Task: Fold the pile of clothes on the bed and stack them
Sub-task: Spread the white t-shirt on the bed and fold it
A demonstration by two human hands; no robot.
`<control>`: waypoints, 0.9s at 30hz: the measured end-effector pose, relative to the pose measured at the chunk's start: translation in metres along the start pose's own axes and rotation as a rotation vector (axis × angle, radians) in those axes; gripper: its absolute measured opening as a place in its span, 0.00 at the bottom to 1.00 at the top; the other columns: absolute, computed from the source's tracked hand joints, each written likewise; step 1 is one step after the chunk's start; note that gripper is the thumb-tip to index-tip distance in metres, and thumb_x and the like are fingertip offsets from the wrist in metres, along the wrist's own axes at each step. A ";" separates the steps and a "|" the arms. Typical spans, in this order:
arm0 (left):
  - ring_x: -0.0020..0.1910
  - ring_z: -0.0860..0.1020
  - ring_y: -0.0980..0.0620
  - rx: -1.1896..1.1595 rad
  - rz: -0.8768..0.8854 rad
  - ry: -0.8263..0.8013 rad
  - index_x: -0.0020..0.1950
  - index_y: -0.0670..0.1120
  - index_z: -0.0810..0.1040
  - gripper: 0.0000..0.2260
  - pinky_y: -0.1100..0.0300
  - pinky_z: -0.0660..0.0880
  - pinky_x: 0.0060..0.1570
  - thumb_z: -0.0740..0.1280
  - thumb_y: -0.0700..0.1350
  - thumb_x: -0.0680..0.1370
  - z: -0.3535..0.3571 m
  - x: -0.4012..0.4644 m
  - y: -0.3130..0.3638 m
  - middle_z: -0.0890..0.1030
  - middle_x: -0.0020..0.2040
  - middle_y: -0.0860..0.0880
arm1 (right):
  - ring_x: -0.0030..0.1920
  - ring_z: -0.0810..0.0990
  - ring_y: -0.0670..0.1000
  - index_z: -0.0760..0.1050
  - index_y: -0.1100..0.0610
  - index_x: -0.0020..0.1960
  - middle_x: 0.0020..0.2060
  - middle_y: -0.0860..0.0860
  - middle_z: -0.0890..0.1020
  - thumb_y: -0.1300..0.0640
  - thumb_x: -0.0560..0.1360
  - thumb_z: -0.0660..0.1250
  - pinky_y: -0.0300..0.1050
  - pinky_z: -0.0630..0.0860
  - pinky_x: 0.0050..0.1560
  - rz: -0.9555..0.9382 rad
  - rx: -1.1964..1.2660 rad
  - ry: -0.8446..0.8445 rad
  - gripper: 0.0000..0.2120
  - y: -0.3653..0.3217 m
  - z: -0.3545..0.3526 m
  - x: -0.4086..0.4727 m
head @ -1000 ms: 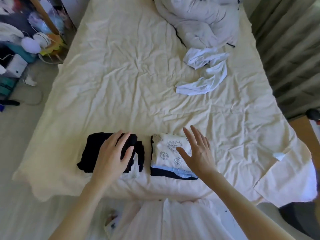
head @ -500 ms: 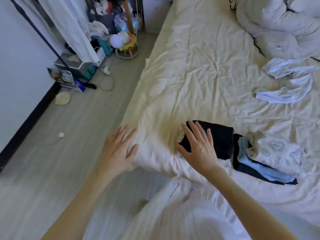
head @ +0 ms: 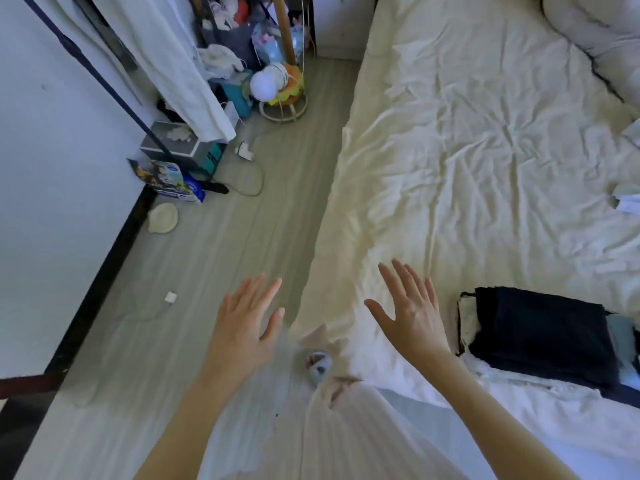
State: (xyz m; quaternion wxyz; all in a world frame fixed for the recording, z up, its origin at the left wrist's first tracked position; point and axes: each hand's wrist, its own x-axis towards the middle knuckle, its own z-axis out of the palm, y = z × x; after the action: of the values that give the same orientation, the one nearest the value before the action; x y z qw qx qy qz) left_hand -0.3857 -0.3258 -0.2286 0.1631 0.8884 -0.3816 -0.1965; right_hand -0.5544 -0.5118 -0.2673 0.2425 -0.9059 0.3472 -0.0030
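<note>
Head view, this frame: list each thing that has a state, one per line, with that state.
left hand: open, fingers spread, holding nothing, over the floor beside the bed.
right hand: open, fingers spread, holding nothing, over the bed's corner.
black garment: folded, lying on top of a stack near the bed edge.
bed sheet: wrinkled, spread over the bed.
duvet: bunched up at the far end.

Both forearms are bare, no sleeves, no watch or rings that I can spot on the left hand (head: pixel 244 329) or the right hand (head: pixel 412 315). Below them there's a white garment (head: pixel 311 441) with fine vertical pleats or ribbing, pretty loose looking.
</note>
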 end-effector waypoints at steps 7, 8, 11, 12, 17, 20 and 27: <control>0.73 0.62 0.47 0.054 0.103 0.058 0.71 0.49 0.68 0.22 0.46 0.58 0.71 0.55 0.52 0.77 -0.080 0.112 -0.056 0.67 0.72 0.47 | 0.66 0.71 0.60 0.73 0.59 0.66 0.65 0.59 0.74 0.51 0.73 0.71 0.62 0.63 0.68 -0.023 0.034 0.148 0.24 -0.079 -0.001 0.113; 0.74 0.60 0.49 0.046 0.109 0.030 0.72 0.50 0.67 0.22 0.48 0.56 0.72 0.55 0.52 0.78 -0.084 0.125 -0.064 0.65 0.73 0.48 | 0.67 0.71 0.60 0.72 0.59 0.66 0.65 0.59 0.74 0.51 0.73 0.70 0.62 0.62 0.69 -0.018 0.031 0.141 0.24 -0.089 -0.001 0.128; 0.74 0.59 0.50 0.044 0.153 -0.042 0.72 0.51 0.65 0.20 0.50 0.55 0.73 0.57 0.52 0.80 -0.091 0.166 -0.090 0.64 0.74 0.50 | 0.69 0.68 0.58 0.70 0.58 0.68 0.67 0.57 0.71 0.49 0.75 0.67 0.60 0.59 0.71 0.025 0.014 0.107 0.25 -0.113 0.003 0.171; 0.74 0.60 0.49 0.044 0.185 -0.060 0.72 0.51 0.66 0.20 0.49 0.57 0.72 0.58 0.51 0.80 -0.095 0.182 -0.099 0.65 0.73 0.49 | 0.69 0.68 0.58 0.70 0.58 0.68 0.67 0.57 0.71 0.49 0.75 0.67 0.60 0.59 0.71 0.040 0.002 0.113 0.25 -0.119 0.005 0.185; 0.71 0.65 0.45 0.103 0.338 -0.144 0.69 0.47 0.71 0.27 0.46 0.61 0.69 0.49 0.58 0.77 -0.134 0.292 -0.141 0.69 0.71 0.46 | 0.70 0.67 0.58 0.69 0.57 0.69 0.68 0.57 0.71 0.48 0.75 0.67 0.59 0.58 0.71 0.189 -0.042 0.131 0.26 -0.154 0.016 0.256; 0.66 0.71 0.42 0.137 0.430 -0.139 0.66 0.44 0.75 0.29 0.47 0.66 0.65 0.47 0.61 0.79 -0.164 0.357 -0.152 0.73 0.67 0.43 | 0.69 0.68 0.57 0.70 0.57 0.69 0.67 0.57 0.72 0.48 0.75 0.67 0.59 0.59 0.71 0.262 -0.043 0.181 0.25 -0.176 0.013 0.294; 0.65 0.72 0.41 0.194 0.663 -0.225 0.64 0.42 0.76 0.30 0.43 0.71 0.62 0.45 0.60 0.80 -0.186 0.471 -0.125 0.74 0.65 0.42 | 0.70 0.66 0.57 0.69 0.57 0.69 0.68 0.57 0.70 0.47 0.76 0.65 0.59 0.57 0.72 0.429 -0.041 0.246 0.25 -0.179 -0.011 0.358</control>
State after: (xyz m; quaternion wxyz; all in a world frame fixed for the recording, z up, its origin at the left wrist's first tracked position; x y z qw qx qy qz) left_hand 0.0768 -0.5673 -0.2282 0.0899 0.7007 -0.6812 -0.1922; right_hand -0.1722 -0.6274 -0.2368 0.1750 -0.8091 0.5584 -0.0546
